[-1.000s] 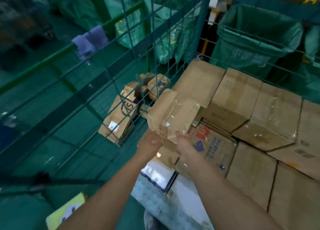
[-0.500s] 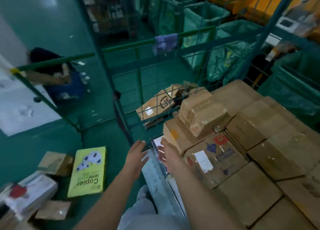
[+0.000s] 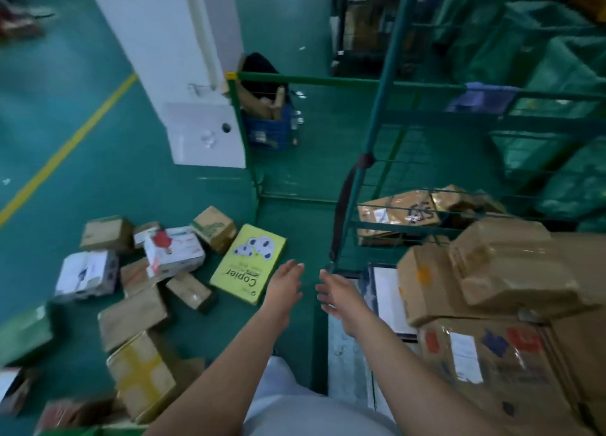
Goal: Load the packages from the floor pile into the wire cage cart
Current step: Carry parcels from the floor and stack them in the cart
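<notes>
1. Parcel sorting depot or warehouse: green painted floor (image 3: 108, 160) marked with a yellow lane line (image 3: 65, 147).
2. Wire cage cart (image 3: 370, 153) stacked with cardboard boxes (image 3: 505, 268).
3. Loose parcels (image 3: 154, 271) heaped on the floor; green bulk sacks (image 3: 537, 51) behind.

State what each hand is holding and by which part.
Nothing is held. The left hand and right hand are both open and empty, above the floor near the yellow copier-paper box.

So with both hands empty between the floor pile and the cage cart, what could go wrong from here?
1. The small taped box sits tilted atop the stacked cartons by the cart's open side; it may slide off.
2. Packages such as the yellow Copier box lie scattered close to the person, a possible trip hazard.
3. The left hand and right hand are open, near the cart's wire edge.
</notes>
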Available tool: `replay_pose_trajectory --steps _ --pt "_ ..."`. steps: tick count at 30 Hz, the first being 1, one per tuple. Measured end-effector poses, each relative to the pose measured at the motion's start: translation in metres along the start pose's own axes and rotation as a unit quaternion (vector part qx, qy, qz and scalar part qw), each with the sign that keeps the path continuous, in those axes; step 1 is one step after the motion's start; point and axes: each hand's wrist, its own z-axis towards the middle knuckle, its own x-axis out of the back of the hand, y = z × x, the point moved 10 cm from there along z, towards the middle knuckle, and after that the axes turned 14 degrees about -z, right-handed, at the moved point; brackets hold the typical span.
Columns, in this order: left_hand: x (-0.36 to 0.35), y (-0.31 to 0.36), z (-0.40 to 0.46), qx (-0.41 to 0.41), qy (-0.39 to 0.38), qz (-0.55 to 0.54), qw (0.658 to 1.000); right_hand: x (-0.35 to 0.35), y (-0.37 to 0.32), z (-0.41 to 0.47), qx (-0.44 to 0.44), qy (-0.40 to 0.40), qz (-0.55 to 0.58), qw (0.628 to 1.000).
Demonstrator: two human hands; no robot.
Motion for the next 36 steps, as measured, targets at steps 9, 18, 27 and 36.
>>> replay_pose_trajectory --steps 9,18,27,36 --pt "0.087 0.036 0.031 -0.003 0.063 -0.055 0.996 -0.084 -0.050 0.040 0.017 -0.053 -0.100 0.993" --pt "0.203 0.124 0.089 -0.029 0.122 -0.121 0.985 -0.215 -0.135 0.091 0.019 -0.104 -0.174 0.979" --pt "0.355 0.173 0.122 -0.023 0.237 -0.239 0.941 -0.378 -0.188 0.130 0.011 -0.191 -0.237 0.952" --pt "0.420 0.166 0.115 -0.022 0.339 -0.317 0.885 -0.464 -0.214 0.157 0.009 -0.262 -0.331 0.907"
